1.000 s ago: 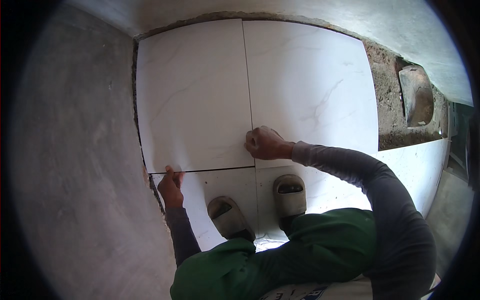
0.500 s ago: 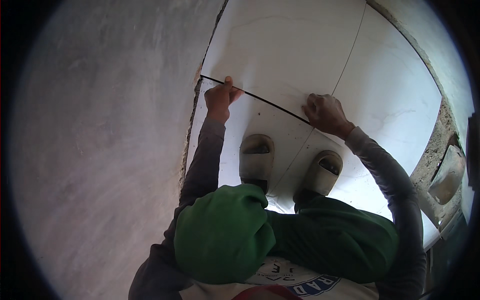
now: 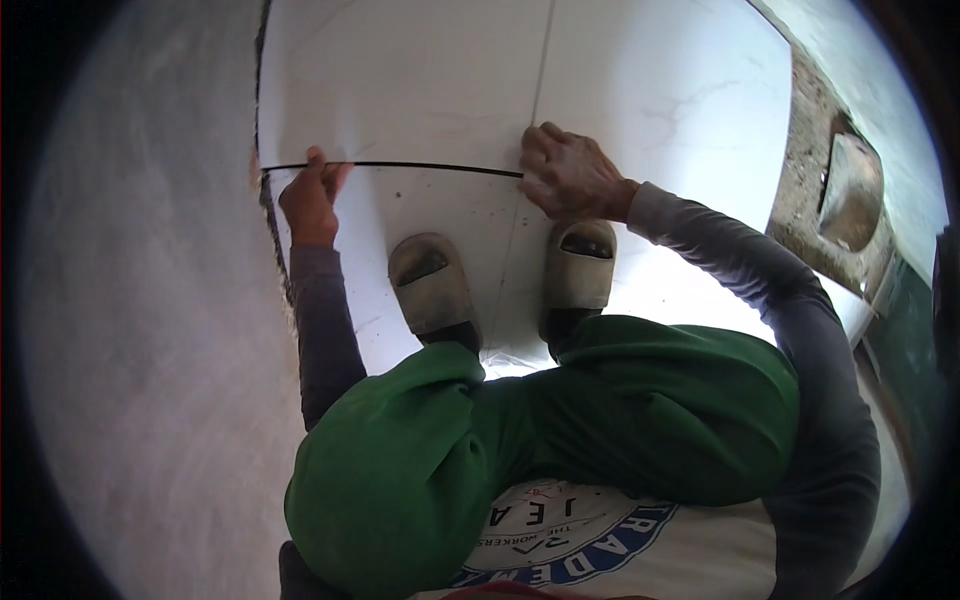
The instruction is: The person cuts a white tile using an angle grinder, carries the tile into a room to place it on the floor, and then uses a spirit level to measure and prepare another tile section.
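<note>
A large white marbled floor tile [image 3: 410,85] lies beyond my feet, a narrow dark gap along its near edge. My left hand [image 3: 313,200] pinches that edge near the left wall, thumb over the top; the fingers beneath are partly hidden. At the gap's right end, where the tile seams meet, my right hand [image 3: 572,172] is closed with its fingers curled down. Whatever lies under those fingers is hidden. On the near side of the gap is another white tile [image 3: 450,215] with dark specks.
My slippered feet, the left slipper [image 3: 432,285] and the right slipper [image 3: 580,265], stand on the near tiles. A plain grey wall [image 3: 140,300] rises at left. At right, a curved shard-like piece [image 3: 852,195] rests on a rough untiled strip [image 3: 800,150].
The view has swung, so the tiles and gap sit farther left and the gap looks more level. Both hands stay along the gap, the right one still curled.
</note>
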`<action>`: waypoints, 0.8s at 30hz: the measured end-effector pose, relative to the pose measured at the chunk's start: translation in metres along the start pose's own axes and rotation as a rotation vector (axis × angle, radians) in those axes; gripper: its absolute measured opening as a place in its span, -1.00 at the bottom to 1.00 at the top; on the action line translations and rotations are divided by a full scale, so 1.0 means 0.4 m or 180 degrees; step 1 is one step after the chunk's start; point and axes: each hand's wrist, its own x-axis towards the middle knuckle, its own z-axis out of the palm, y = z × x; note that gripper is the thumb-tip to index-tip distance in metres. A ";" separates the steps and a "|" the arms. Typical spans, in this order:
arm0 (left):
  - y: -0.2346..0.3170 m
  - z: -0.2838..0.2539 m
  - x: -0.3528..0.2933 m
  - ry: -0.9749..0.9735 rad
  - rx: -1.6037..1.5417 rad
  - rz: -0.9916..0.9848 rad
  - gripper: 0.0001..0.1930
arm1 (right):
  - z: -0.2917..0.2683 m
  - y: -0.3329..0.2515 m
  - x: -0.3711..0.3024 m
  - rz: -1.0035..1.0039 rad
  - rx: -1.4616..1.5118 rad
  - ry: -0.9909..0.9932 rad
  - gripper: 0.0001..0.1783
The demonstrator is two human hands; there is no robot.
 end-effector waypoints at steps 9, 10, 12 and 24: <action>0.026 0.018 -0.001 0.0234 -0.0058 -0.0187 -0.73 | -0.016 0.002 -0.017 0.0063 -0.0141 -0.0162 -0.68; 0.028 0.017 0.002 0.0236 0.0008 -0.0224 -0.74 | -0.018 0.006 -0.021 0.0034 -0.0172 -0.0111 -0.68; 0.019 -0.008 0.006 -0.0105 0.0395 0.0096 -0.73 | -0.036 0.009 -0.014 0.0059 -0.0126 -0.0193 -0.67; -0.020 -0.059 0.001 -0.0539 0.0572 0.0676 -0.76 | -0.035 0.013 0.031 -0.0162 0.0029 0.0261 -0.65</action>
